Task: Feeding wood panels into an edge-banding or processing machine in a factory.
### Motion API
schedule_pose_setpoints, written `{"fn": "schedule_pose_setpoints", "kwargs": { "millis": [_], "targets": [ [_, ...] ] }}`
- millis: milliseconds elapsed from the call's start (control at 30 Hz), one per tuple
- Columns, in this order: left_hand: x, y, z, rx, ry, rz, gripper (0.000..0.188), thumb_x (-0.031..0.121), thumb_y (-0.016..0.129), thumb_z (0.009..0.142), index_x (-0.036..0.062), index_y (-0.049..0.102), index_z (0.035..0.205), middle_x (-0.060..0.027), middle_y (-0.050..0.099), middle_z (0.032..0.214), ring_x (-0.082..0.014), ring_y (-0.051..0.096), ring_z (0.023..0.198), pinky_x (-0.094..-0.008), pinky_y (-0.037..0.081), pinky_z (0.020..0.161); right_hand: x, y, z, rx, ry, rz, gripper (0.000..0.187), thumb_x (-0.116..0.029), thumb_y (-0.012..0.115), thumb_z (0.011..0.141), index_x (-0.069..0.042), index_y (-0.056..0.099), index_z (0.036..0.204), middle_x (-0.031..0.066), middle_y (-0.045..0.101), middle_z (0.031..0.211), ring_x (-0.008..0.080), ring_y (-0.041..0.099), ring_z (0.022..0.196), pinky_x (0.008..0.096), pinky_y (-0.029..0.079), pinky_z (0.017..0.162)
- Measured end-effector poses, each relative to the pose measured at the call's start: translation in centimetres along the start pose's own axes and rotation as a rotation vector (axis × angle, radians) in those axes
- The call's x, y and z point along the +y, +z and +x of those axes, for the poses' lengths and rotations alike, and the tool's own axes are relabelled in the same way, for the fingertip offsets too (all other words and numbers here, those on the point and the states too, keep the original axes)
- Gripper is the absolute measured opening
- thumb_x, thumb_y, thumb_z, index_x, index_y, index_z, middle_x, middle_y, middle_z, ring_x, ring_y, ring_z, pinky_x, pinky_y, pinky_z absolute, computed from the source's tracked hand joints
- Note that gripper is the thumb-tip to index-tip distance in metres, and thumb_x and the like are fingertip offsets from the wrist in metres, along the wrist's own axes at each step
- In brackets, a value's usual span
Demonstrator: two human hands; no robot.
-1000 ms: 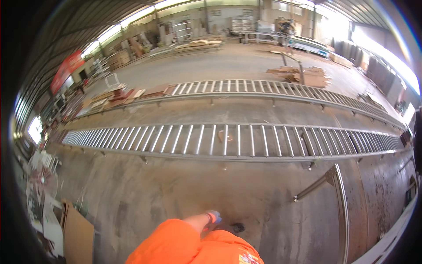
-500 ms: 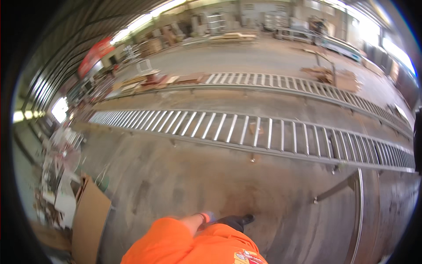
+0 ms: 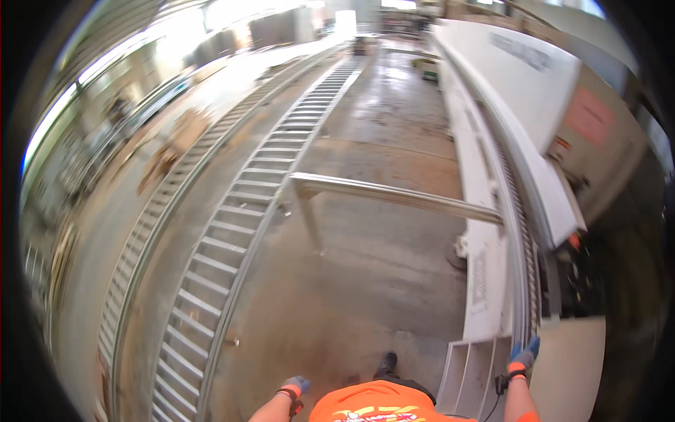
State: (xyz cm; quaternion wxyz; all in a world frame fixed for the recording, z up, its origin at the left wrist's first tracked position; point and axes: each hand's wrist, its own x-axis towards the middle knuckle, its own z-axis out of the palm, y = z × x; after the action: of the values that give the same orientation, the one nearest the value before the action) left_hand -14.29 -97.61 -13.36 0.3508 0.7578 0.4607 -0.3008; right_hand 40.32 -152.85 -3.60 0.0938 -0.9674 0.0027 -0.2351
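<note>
The right hand [image 3: 524, 355], in a grey and blue glove with an orange cuff, rests on the near end of the long white machine [image 3: 492, 232], at the edge of its narrow metal rail [image 3: 524, 281]; the fingers point forward and lie rather flat, but whether they grip the edge cannot be told, because the hand is small and near the rim of the view. Just to the right of this hand lies a pale flat panel [image 3: 569, 366] on the machine's end. The left hand [image 3: 294, 385], gloved the same way with a dark strap at the wrist, hangs free low over the concrete floor [image 3: 351, 281] and touches nothing; its fingers look loosely curled, holding nothing visible. Between the two arms are the person's orange shirt [image 3: 380, 406] and one dark shoe [image 3: 385, 363] on the floor. Further out, a metal bar [image 3: 394, 197] crosses from the machine to a long roller conveyor [image 3: 239, 218], which runs away on the left, with a second conveyor line [image 3: 148, 232] beside it.
</note>
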Motion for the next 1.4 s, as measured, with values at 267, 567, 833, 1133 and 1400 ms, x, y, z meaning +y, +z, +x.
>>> {"fn": "schedule_pose_setpoints", "kwargs": {
  "millis": [267,567,833,1133,1400],
  "targets": [
    [6.2,-5.6,6.7,0.008,0.239,0.183,0.046,0.048,0.059,0.089,0.0115,0.072,0.113,-0.0164,0.071,0.114,-0.0358,0.067,0.109,-0.0445,0.051,0.094,-0.9,-9.5,-28.9,-0.613,0.25,0.183,0.054,-0.034,0.066,0.086,-0.009,0.057,0.134,0.0253,0.061,0.131,0.0388,0.059,0.12,0.0505,0.048,0.096],
    [10.9,2.6,5.0,-0.181,0.479,0.36,0.045,0.042,0.053,0.089,0.0094,0.071,0.114,-0.0199,0.067,0.121,-0.0412,0.062,0.114,-0.0471,0.049,0.098,9.1,-17.3,-52.5,-0.818,0.921,-0.084,0.044,-0.037,0.053,0.088,-0.001,0.074,0.101,0.0276,0.069,0.108,0.0447,0.065,0.107,0.0507,0.051,0.086],
    [10.8,5.6,3.8,-0.173,0.517,0.47,0.043,0.047,0.06,0.089,0.0097,0.074,0.105,-0.0163,0.074,0.099,-0.0329,0.071,0.096,-0.043,0.053,0.086,13.8,-11.2,-52.2,-0.403,1.026,0.497,0.025,-0.021,0.057,0.094,-0.001,0.071,0.099,0.0095,0.072,0.09,0.0181,0.062,0.082,0.0398,0.051,0.078],
    [4.6,10.4,3.8,-0.038,0.387,0.285,0.038,0.038,0.066,0.091,0.0017,0.071,0.1,-0.0107,0.074,0.086,-0.0194,0.069,0.072,-0.0349,0.054,0.068,10.1,-12.7,-36.6,-0.735,0.524,0.508,0.025,-0.036,0.06,0.09,-0.016,0.072,0.099,0.0177,0.071,0.097,0.0372,0.069,0.09,0.0435,0.053,0.079],
    [19.8,20.8,-8.9,-0.129,0.529,0.202,0.035,0.037,0.064,0.09,0.0061,0.072,0.105,-0.0179,0.074,0.1,-0.0322,0.071,0.093,-0.0422,0.053,0.081,23.6,-6.8,-41.0,-0.92,0.619,0.228,0.025,-0.034,0.061,0.086,-0.014,0.072,0.096,0.0171,0.073,0.096,0.0361,0.07,0.093,0.0438,0.054,0.08]
  ]
}}
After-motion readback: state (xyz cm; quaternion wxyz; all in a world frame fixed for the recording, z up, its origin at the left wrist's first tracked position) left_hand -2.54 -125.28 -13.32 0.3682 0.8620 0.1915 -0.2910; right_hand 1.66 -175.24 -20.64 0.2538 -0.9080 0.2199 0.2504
